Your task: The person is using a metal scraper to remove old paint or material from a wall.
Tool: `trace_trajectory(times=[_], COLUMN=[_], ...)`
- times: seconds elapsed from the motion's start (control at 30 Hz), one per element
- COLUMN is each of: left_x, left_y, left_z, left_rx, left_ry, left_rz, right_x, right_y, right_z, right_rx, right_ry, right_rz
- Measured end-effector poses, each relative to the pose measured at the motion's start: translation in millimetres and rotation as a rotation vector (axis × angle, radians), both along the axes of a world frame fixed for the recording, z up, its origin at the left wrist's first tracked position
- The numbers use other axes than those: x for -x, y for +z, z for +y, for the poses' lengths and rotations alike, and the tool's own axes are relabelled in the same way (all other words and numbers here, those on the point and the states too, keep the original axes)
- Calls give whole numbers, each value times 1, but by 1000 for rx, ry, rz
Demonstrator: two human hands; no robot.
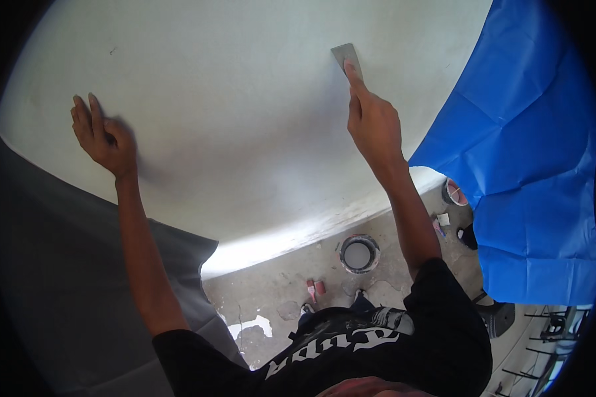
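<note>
A pale wall [238,124] fills the upper part of the view. My right hand [375,119] grips a metal putty knife [346,52], its index finger stretched along the blade, which lies at the wall's surface. Over at the left, my left hand [104,136] rests at the wall with some fingers extended and the thumb and index finger curled near each other; whether anything small sits between them cannot be told. A small dark mark [112,50] shows on the wall above the left hand.
A blue sheet [516,149] hangs at the right, a dark grey sheet [69,268] at the left. On the concrete floor [273,278] stand a bucket [359,254] and another container [455,192]. A paintbrush [311,290] lies near my feet. A dark chair [499,317] is at lower right.
</note>
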State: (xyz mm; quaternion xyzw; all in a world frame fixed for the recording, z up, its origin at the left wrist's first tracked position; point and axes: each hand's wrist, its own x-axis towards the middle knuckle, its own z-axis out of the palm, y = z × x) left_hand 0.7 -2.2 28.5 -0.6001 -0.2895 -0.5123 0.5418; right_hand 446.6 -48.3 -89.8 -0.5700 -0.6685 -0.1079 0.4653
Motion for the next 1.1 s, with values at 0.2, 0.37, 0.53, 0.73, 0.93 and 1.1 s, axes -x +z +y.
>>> trace_trajectory(times=[0.2, 0.37, 0.53, 0.73, 0.93, 1.1], left_x=[11, 15, 17, 23, 2, 26], left_y=[-1, 1, -8, -10, -6, -17], left_z=[-2, -6, -5, -9, -2, -3], left_rx=[-12, -32, -21, -18, -32, -49], left_ry=[8, -1, -7, 4, -48, 9], left_rz=[10, 13, 0, -1, -8, -2], right_x=[20, 14, 17, 31, 25, 43], right_y=[-117, -230, -71, -33, -269, -184], right_z=[-22, -60, -54, -2, -43, -71], right_rx=[388, 705, 195, 32, 640, 507], right_ry=[-111, -27, 50, 11, 79, 175], right_rz=[-174, -212, 55, 43, -60, 259])
